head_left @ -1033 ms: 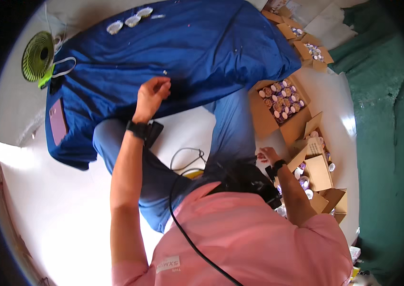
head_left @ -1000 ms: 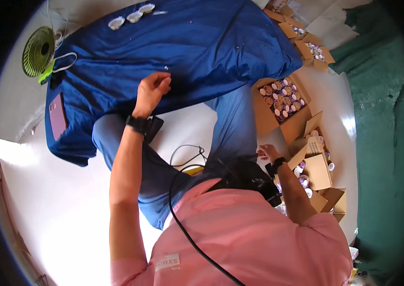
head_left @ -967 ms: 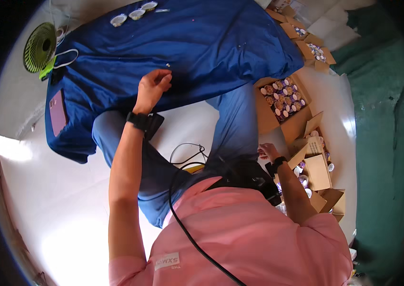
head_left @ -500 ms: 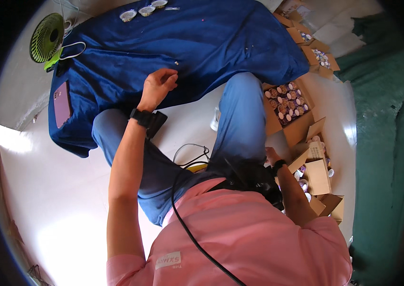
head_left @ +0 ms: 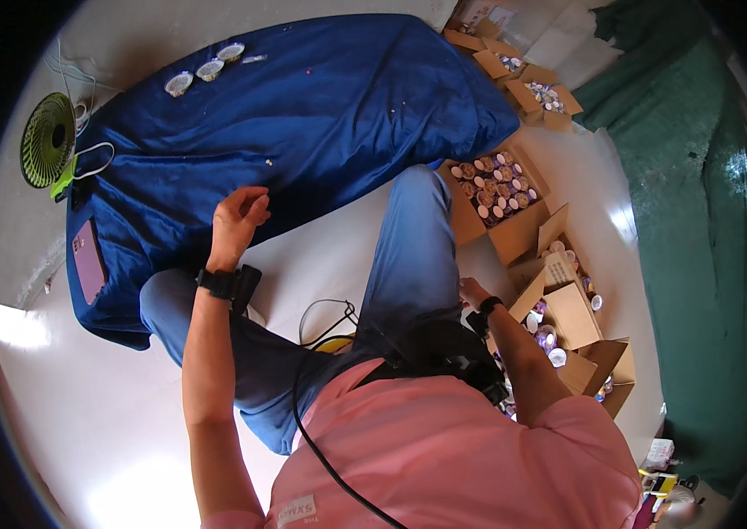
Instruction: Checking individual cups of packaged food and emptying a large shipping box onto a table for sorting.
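Note:
Over the near edge of the blue cloth-covered table (head_left: pixel 329 115) hovers my left hand (head_left: pixel 239 219), palm side hidden and fingers curled toward the thumb. Whether anything is inside that curl cannot be seen. A tiny pale bit (head_left: pixel 269 162) lies on the cloth just beyond its fingertips. My right hand (head_left: pixel 474 292) is low beside my right thigh, near the open cartons on the floor. Its fingers are partly hidden, and nothing shows in its grasp. Three small white-rimmed cups (head_left: pixel 209 70) stand in a row at the table's far left, beside a small pale packet (head_left: pixel 254 59).
A green fan (head_left: pixel 48 141) and a purple phone (head_left: pixel 89 262) are at the table's left end. Right of my legs, an open carton (head_left: pixel 527 159) holds rows of lidded cups; more cartons (head_left: pixel 572 315) lie nearer. A green cloth (head_left: pixel 691 264) covers the far right. A black cable (head_left: pixel 329 458) crosses my shirt.
The view has turned, so the table, fan and cartons appear farther left and mostly lower. Both hands keep nearly the same places beside the table and thigh.

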`<state>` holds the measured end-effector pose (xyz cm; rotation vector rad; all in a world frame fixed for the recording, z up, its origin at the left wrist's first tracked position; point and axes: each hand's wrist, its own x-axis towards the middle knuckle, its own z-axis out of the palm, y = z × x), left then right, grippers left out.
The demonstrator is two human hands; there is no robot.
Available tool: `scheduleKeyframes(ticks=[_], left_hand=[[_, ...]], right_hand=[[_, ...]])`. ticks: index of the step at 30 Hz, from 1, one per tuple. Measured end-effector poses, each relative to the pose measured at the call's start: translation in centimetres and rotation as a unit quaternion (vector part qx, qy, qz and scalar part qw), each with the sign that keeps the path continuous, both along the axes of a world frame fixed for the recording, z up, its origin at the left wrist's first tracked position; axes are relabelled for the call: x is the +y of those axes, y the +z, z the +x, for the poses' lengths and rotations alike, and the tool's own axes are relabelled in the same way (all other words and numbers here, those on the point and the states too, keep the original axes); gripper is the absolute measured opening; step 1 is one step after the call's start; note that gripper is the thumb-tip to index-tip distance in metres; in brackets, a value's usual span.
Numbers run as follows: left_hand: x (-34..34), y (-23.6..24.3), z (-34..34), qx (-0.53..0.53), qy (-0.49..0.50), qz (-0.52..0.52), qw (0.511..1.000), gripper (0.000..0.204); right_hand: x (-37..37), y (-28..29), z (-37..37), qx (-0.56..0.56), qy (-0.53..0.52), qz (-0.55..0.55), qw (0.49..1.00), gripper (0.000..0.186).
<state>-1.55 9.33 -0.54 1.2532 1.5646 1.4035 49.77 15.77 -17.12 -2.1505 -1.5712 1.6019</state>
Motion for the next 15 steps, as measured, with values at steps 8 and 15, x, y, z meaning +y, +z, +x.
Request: scheduleKeyframes(ticks=[8, 15], left_hand=[[0.3, -0.6, 0.1, -0.037, -0.010, 0.011, 0.999, 0.023], [0.0, -1.2, -0.5, -0.040, -0.009, 0.014, 0.999, 0.023]], right_hand=[[0.3, -0.3, 3.6, 0.034, -0.050, -0.033, 0.998, 0.025], [-0.9, 0.1, 2.4, 0.008, -0.047, -0.017, 0.999, 0.027]])
